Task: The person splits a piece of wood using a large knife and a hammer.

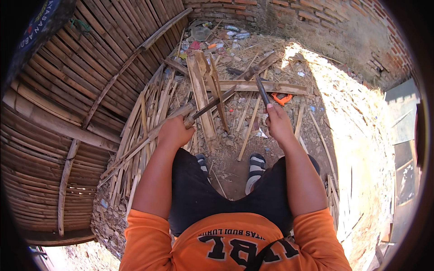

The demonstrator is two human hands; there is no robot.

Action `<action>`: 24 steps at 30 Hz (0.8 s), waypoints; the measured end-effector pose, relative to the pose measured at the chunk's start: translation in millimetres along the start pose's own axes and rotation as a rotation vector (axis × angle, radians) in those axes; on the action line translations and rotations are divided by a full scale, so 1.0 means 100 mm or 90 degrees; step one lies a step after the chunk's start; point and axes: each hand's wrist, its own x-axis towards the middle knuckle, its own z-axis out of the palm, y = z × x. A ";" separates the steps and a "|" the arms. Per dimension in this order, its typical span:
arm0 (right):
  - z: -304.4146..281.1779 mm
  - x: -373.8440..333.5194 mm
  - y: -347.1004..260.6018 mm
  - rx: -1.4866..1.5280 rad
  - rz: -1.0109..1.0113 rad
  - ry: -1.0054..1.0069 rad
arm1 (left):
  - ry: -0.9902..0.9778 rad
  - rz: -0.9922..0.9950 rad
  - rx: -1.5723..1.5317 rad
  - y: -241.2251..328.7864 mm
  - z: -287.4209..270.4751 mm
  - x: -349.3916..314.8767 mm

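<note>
My left hand (175,131) is closed round the wooden handle of a machete (210,105). Its dark blade points up and to the right, across a split bamboo piece (219,100) that stands on end. My right hand (279,123) grips a hammer (262,91) by its dark handle, its head raised to the right of the blade and apart from it. Beside the split piece leans a wider bamboo slat (203,106). A bamboo length (275,86) lies crosswise behind them. Whether the blade is lodged in the bamboo I cannot tell.
Many thin bamboo strips (135,135) are heaped on the left, along a bamboo slat wall (90,58). An orange tape measure (282,98) lies near the hammer. Litter and plastic bottles (242,35) lie by the brick wall (307,18). Bright sunlight covers the ground at right.
</note>
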 end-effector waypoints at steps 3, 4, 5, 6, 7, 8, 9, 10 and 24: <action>-0.02 0.00 -0.04 0.059 0.009 0.014 | -0.012 -0.008 0.000 0.00 -0.04 0.19; -0.03 0.00 -0.03 0.062 0.012 0.015 | -0.010 -0.008 0.000 0.02 -0.06 0.22; -0.04 0.00 -0.03 0.065 0.015 0.015 | -0.009 -0.008 0.000 0.04 -0.09 0.25; -0.05 0.01 -0.02 0.056 0.015 0.021 | -0.007 -0.008 -0.001 0.07 -0.13 0.27; -0.05 0.02 0.00 0.049 0.017 0.025 | -0.008 -0.010 -0.003 0.11 -0.17 0.27; -0.06 0.03 0.01 0.041 0.018 0.030 | -0.005 -0.007 0.002 0.13 -0.19 0.29; -0.07 0.04 0.00 0.032 0.014 0.034 | -0.002 -0.005 0.008 0.15 -0.20 0.32; -0.08 0.05 0.01 0.023 0.014 0.036 | -0.001 -0.004 0.015 0.16 -0.21 0.32; 0.06 0.02 -0.20 0.073 0.056 0.009 | 0.032 0.007 0.008 0.28 -0.41 0.74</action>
